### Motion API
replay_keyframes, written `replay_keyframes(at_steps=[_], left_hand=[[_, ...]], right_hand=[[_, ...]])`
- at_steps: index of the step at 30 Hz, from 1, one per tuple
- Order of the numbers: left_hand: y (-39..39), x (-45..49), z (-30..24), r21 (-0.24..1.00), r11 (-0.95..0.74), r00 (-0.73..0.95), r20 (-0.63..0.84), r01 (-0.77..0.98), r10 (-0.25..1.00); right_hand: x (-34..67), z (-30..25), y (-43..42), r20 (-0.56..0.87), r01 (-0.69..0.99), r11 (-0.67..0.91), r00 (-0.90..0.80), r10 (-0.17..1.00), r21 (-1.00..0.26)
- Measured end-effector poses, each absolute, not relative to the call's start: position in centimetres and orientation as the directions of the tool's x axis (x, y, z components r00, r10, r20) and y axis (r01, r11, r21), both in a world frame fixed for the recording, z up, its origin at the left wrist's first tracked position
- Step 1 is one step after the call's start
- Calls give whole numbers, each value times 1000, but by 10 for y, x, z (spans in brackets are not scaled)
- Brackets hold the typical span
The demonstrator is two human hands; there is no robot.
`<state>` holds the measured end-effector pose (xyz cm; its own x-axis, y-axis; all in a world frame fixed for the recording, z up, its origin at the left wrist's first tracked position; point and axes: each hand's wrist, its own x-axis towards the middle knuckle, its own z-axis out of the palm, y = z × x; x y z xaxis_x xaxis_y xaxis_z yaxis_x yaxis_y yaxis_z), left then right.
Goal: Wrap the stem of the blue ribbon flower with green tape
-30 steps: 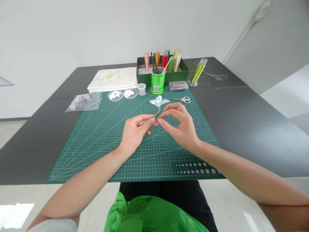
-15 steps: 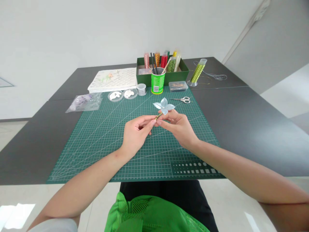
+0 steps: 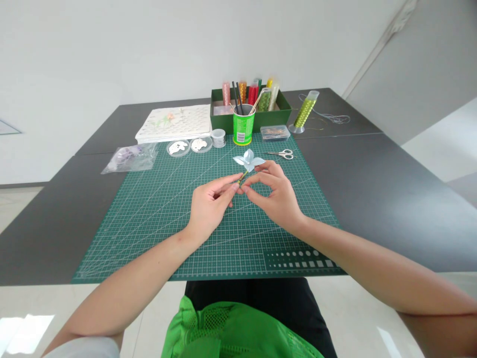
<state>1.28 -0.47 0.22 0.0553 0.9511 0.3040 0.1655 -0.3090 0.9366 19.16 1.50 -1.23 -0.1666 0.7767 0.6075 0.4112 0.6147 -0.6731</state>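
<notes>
A small pale blue flower on a short green-yellow stem is held above the green cutting mat. My left hand pinches the lower end of the stem between thumb and fingers. My right hand pinches the same stem from the right, its fingertips meeting those of the left just under the petals. Both hands hover over the middle of the mat.
Beyond the hands lie small scissors, a green cup of tools, a green box of bead tubes, a clear case, a wire spool, two small dishes, a plastic bag and a white board.
The flower has turned and shifted in my fingers, first right and lower, now back left. My right fingers closed in on the stem and then spread slightly.
</notes>
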Motion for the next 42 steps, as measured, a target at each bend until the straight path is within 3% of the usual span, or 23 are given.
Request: replay_keyframes(at_steps=[20, 30, 42], left_hand=[[-4, 13, 7, 968, -212, 42, 208, 136, 977], [-4, 12, 6, 972, -185, 33, 182, 143, 983], [-3, 11, 6, 979, -156, 34, 152, 130, 988]], right_hand=[[193, -12, 15, 603, 438, 614, -186, 776, -656], [196, -8, 15, 614, 497, 640, -242, 751, -586], [196, -4, 13, 653, 489, 642, -180, 736, -590]])
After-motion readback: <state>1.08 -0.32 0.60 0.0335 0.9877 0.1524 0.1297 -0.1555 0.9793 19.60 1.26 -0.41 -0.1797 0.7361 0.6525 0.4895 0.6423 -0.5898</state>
